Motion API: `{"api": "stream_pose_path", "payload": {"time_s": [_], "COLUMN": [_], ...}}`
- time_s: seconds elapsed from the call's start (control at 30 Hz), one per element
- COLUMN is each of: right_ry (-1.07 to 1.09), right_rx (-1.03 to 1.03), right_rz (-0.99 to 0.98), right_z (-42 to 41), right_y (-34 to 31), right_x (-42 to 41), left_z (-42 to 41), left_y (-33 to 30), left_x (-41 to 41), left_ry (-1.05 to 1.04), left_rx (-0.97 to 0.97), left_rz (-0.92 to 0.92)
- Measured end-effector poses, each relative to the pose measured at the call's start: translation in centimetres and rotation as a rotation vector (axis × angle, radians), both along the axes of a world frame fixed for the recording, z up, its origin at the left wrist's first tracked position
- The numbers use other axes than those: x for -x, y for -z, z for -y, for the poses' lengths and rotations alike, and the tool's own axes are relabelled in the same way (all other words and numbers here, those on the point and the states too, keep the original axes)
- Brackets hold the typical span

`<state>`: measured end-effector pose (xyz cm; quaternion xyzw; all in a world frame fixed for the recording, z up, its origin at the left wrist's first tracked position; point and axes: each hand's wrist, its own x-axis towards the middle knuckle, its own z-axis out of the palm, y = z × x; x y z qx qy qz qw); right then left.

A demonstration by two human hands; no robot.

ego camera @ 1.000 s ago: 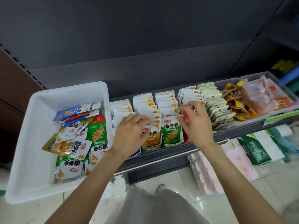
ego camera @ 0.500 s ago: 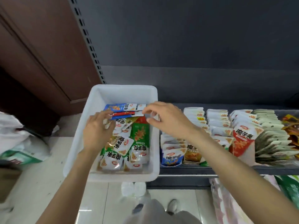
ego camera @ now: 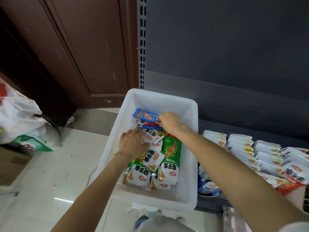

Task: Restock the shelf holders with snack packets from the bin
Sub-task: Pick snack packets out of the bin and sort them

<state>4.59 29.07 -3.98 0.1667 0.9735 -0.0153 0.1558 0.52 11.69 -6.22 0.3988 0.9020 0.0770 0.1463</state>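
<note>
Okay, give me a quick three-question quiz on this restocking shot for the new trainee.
1. True or false: both hands are inside the white bin.
2. Which packets does the right hand reach? A) green B) blue C) orange
3. Fill in: the left hand rests on ___ packets.

Key:
1. True.
2. B, the blue packets at the bin's far end.
3. White, the white packets mid-bin.

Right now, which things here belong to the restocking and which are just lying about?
Job: white plastic bin; blue snack packets under right hand; white packets under left hand; shelf rows of packets.
Lying about: white plastic bag; green-and-white box.
</note>
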Motion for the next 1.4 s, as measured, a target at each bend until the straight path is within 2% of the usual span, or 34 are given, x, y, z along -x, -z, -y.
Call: {"api": "stream_pose_path", "payload": {"time_s": [0.1, 0.13, 0.2, 0.27, 0.3, 0.37, 0.47, 0.57, 0.67, 0.73, 0.77, 0.87, 0.93, 1.0, 1.07, 1.13, 1.23, 1.33, 1.4], "right_ry": [-0.129, -0.148, -0.171, -0.182, -0.188, -0.232, -0.273, -0.299, -0.257, -0.118, -0.019, 0.311, 0.495, 0.559, 0.516, 0.498, 0.456, 0.449, 0.387], "right_rx": [-0.151, -0.186, -0.213, -0.203, -0.179, -0.149, 0.073, 0.24, 0.19, 0.203, 0.277, 0.72, 0.885, 0.843, 0.818, 0.822, 0.652, 0.673, 0.541], "right_rz": [-0.005, -0.022, -0.096, -0.285, -0.41, -0.668, -0.915, -1.074, -1.14, -1.167, -1.176, -1.231, -1.302, -1.194, -1.055, -1.009, -0.948, -0.918, -0.929], "right_z": [0.8, 0.9, 1.0, 0.9, 0.8, 0.4, 1.1, 2.0, 1.7, 1.6, 1.8, 3.3, 3.9, 3.7, 3.3, 3.0, 2.4, 2.6, 2.9], "right_y": [-1.5, -2.2, -4.1, -6.0, -6.9, -8.0, -10.3, -12.4, -12.7, -12.5, -12.5, -13.0, -13.1, -12.9, -12.2, -11.6, -10.1, -8.3, -7.4], "right_x": [-0.2, -0.4, -1.2, -2.2, -3.0, -4.7, -8.1, -11.3, -14.4, -17.1, -18.6, -23.1, -25.9, -28.5, -30.6, -32.5, -34.6, -34.8, -33.7], "left_z": [-0.1, -0.1, 0.2, 0.3, 0.3, 0.2, -0.4, -0.7, -0.9, -1.4, -1.7, -2.3, -2.4, -2.2, -2.1, -2.1, -2.1, -1.9, -1.8], "left_y": [0.1, 0.0, -0.6, -2.1, -3.1, -5.2, -7.8, -9.3, -10.0, -11.0, -11.6, -12.2, -12.0, -11.5, -10.7, -9.9, -8.1, -6.2, -5.4], "left_x": [0.5, 0.6, 0.4, 0.5, 0.4, 0.5, 1.1, 0.9, -1.4, -4.0, -5.6, -10.2, -13.2, -15.7, -17.6, -18.3, -17.3, -16.4, -16.5], "left_ry": [0.002, -0.002, -0.025, -0.057, -0.075, -0.157, -0.326, -0.186, -0.021, 0.027, 0.03, 0.108, 0.226, 0.385, 0.51, 0.53, 0.459, 0.451, 0.464], "left_rx": [-0.035, -0.115, -0.433, -0.783, -0.882, -0.92, -0.756, -0.594, -0.622, -0.738, -0.803, -0.899, -0.879, -0.861, -0.848, -0.835, -0.798, -0.707, -0.693], "left_rz": [0.014, -0.003, -0.066, -0.084, -0.05, 0.124, 0.626, 1.088, 1.289, 1.261, 1.213, 0.899, 0.668, 0.444, 0.284, 0.284, 0.241, 0.166, 0.155]}}
